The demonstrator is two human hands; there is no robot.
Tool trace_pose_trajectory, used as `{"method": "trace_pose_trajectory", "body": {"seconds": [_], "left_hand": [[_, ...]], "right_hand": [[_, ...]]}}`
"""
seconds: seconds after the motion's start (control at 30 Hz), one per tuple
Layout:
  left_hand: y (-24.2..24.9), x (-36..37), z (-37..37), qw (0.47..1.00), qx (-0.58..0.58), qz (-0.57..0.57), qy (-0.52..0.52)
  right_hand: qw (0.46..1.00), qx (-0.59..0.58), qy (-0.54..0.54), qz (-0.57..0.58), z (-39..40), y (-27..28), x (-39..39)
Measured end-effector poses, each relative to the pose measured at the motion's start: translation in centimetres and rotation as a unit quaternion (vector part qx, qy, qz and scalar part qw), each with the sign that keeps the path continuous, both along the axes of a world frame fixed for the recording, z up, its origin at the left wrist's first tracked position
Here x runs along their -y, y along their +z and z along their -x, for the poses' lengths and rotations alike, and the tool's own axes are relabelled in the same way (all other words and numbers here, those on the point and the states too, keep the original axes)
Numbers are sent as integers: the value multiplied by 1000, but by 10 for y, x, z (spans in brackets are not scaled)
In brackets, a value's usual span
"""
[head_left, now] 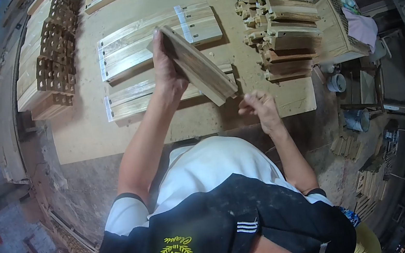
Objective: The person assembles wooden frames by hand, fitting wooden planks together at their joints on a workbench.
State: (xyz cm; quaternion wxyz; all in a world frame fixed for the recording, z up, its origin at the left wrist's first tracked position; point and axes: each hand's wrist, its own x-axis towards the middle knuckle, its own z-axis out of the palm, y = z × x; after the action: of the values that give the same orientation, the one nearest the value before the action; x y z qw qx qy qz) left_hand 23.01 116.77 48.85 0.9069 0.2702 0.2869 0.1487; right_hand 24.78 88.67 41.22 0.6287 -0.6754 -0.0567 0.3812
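Note:
My left hand (168, 74) is wrapped round a wooden rail (199, 67), holding it tilted above the table. The rail's near end is cut into a stepped shape and points towards my right hand (261, 110). That hand is a little apart from this end, its fingers curled together. Whether something small is between those fingers I cannot make out. Below the rail lie two groups of flat wooden pieces, a farther group (148, 43) and a nearer group (130, 99), with small slots near their ends and pale bluish strips across them.
Stacked slotted wood pieces (42, 72) stand on the table's left. Tenoned wood pieces (292, 29) are piled at the right, beside a wooden box (342, 43) with a pink cloth (362, 29). A bucket (356, 120) and wood offcuts (347, 148) are on the floor.

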Motion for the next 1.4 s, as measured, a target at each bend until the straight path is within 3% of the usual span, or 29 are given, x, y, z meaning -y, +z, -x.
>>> {"method": "trace_pose_trajectory", "body": {"seconds": [0.1,0.17,0.23,0.33,0.43,0.53,0.63,0.93,1.03,1.07,1.17,1.2,1.27,1.3,1.33,1.4], "left_hand": [[-9,1,-12,994,35,-105,-13],[-26,0,-26,972,84,-220,-6],[-20,13,-28,952,49,-301,12],[-24,26,-33,922,-27,-385,35],[-35,26,-31,900,-8,-435,31],[-42,33,-20,881,4,-470,42],[-45,42,-12,859,29,-507,64],[-42,43,-4,867,43,-493,52],[-51,48,12,814,73,-570,85],[-62,45,17,706,98,-695,94],[-83,49,19,658,136,-729,131],[-72,53,23,695,71,-710,85],[-103,52,15,696,35,-710,99],[-96,53,19,701,22,-708,82],[-118,61,13,643,6,-734,216],[-100,54,22,717,65,-687,98]], "right_hand": [[976,213,19,-43,-24,-8,-9],[965,260,10,-35,-26,22,-44],[913,405,39,14,-41,19,-71],[919,370,132,-20,-61,1,-97],[909,374,161,86,-68,-9,-107],[905,377,181,80,-65,-12,-103],[900,391,194,1,-60,-5,-96],[860,475,184,-12,-56,-15,-92],[813,548,187,-63,-56,-14,-91],[799,562,204,-58,-55,-20,-88],[774,589,228,-48,-57,-35,-75],[777,586,224,-49,-58,-34,-75],[757,615,208,-78,-57,-26,-85],[734,643,190,-103,-55,-19,-87],[718,661,201,-84,-55,-19,-87],[705,679,202,-30,-50,-34,-77]]}}
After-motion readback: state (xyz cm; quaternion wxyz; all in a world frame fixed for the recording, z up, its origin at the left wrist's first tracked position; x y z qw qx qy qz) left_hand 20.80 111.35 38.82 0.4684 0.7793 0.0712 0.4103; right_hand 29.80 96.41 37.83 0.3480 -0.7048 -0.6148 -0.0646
